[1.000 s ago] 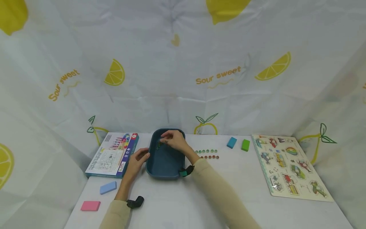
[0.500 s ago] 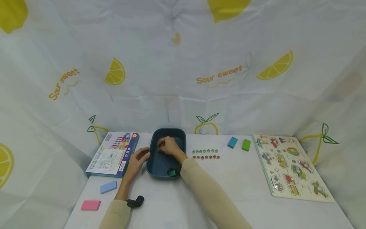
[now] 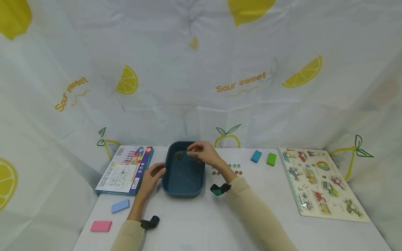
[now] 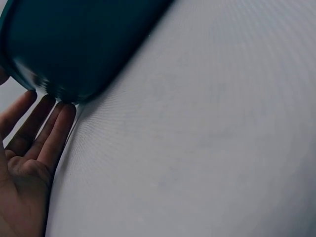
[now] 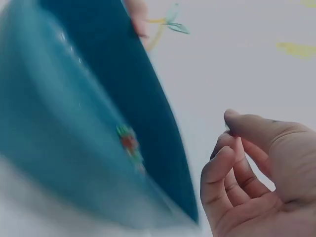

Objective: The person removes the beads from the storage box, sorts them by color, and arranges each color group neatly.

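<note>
A dark blue tray [image 3: 183,190] stands on the white table, with a small heap of green and brownish-red beads [image 3: 179,156] at its far end. Against the tray's left wall rest the extended fingers of my left hand [image 3: 151,176], seen touching its outside in the left wrist view. My right hand [image 3: 204,153] is raised over the tray's far right rim, thumb and fingertip pinched together on a tiny greenish bead [image 5: 227,129], mostly hidden between them. Two rows of small round beads lie right of the tray, green beads [image 3: 233,166] behind red beads [image 3: 237,172], partly covered by my right wrist.
Left of the tray lies a printed box [image 3: 119,172], with a light blue block [image 3: 120,206] and a pink block [image 3: 101,226] nearer. To the right are a blue block [image 3: 256,156], a green block [image 3: 271,159] and a picture puzzle board [image 3: 320,184]. A lemon-print curtain [image 3: 176,87] hangs behind.
My right hand reached down into the tray at the heap, then rose and moved right to the far right rim with a bead pinched. My left hand stayed at the tray's side.
</note>
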A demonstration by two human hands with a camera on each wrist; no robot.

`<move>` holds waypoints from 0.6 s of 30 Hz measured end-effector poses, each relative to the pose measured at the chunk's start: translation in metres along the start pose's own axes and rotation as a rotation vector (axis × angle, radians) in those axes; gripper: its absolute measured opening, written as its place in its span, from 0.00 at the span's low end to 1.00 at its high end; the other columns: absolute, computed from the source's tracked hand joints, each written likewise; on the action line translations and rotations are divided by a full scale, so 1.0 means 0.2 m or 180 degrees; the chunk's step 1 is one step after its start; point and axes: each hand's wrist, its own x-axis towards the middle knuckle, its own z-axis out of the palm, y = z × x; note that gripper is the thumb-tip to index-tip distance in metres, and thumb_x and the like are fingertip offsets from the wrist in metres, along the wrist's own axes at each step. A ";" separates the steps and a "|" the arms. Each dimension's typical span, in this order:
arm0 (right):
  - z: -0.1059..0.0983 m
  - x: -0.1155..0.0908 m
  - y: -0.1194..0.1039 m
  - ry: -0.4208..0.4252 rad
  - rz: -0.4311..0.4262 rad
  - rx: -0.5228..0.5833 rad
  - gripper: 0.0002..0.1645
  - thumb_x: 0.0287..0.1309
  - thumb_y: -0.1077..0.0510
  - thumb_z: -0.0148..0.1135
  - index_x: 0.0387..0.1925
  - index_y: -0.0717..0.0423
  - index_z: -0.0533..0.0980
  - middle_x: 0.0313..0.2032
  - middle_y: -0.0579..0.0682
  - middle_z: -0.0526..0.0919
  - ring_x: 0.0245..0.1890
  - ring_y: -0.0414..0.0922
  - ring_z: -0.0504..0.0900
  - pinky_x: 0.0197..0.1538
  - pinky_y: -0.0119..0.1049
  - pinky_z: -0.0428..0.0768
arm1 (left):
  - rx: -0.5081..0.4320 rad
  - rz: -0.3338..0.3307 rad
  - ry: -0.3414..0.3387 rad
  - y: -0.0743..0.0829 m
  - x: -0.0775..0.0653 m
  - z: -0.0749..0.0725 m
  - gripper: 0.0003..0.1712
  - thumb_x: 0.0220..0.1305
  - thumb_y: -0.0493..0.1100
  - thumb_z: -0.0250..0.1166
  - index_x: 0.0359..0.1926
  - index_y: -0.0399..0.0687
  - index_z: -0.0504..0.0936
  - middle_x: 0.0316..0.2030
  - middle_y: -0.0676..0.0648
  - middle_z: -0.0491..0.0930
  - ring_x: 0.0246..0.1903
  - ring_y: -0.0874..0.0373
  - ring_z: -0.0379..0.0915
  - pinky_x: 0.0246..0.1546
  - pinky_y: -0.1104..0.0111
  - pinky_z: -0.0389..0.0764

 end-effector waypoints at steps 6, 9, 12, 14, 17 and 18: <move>-0.31 -0.29 0.18 0.0366 0.0083 -0.0341 0.17 0.69 0.53 0.71 0.53 0.58 0.85 0.38 0.58 0.86 0.26 0.50 0.81 0.26 0.38 0.81 | 0.0055 -0.0015 -0.0023 0.00 -0.01 0.00 0.25 0.78 0.51 0.64 0.68 0.45 0.79 0.66 0.38 0.81 0.57 0.71 0.79 0.57 0.79 0.81; -0.45 -0.42 0.31 0.0593 0.0286 -0.0598 0.15 0.68 0.54 0.72 0.51 0.57 0.86 0.36 0.55 0.85 0.25 0.40 0.76 0.25 0.32 0.77 | 0.0088 -0.0025 -0.0008 0.00 -0.02 0.00 0.25 0.78 0.52 0.64 0.67 0.45 0.79 0.65 0.39 0.82 0.60 0.66 0.80 0.57 0.78 0.81; -0.55 -0.52 0.42 0.0787 0.0494 -0.0893 0.13 0.68 0.55 0.71 0.49 0.57 0.86 0.35 0.53 0.84 0.27 0.39 0.76 0.26 0.30 0.75 | 0.0129 -0.0019 0.0016 0.00 -0.02 0.00 0.25 0.78 0.52 0.63 0.68 0.45 0.79 0.66 0.39 0.81 0.61 0.63 0.80 0.57 0.78 0.82; -0.61 -0.58 0.47 0.0871 0.0595 -0.1078 0.12 0.68 0.56 0.71 0.48 0.58 0.86 0.34 0.53 0.84 0.28 0.40 0.76 0.28 0.30 0.75 | 0.0140 -0.0019 0.0020 0.00 -0.01 0.00 0.25 0.78 0.52 0.63 0.68 0.45 0.79 0.66 0.39 0.81 0.60 0.64 0.80 0.57 0.78 0.82; -0.66 -0.63 0.52 0.0894 0.0649 -0.1324 0.11 0.68 0.57 0.70 0.47 0.60 0.87 0.33 0.52 0.85 0.30 0.39 0.76 0.32 0.30 0.74 | 0.0118 -0.0021 0.0005 0.00 -0.01 -0.01 0.25 0.78 0.52 0.64 0.68 0.45 0.79 0.66 0.39 0.81 0.59 0.69 0.79 0.57 0.79 0.81; -0.66 -0.64 0.53 0.0891 0.0656 -0.1343 0.11 0.68 0.58 0.70 0.46 0.61 0.87 0.32 0.52 0.85 0.30 0.39 0.76 0.34 0.29 0.74 | 0.0107 -0.0020 -0.0002 0.00 -0.01 -0.01 0.25 0.78 0.52 0.64 0.68 0.45 0.79 0.66 0.39 0.81 0.58 0.71 0.79 0.57 0.79 0.81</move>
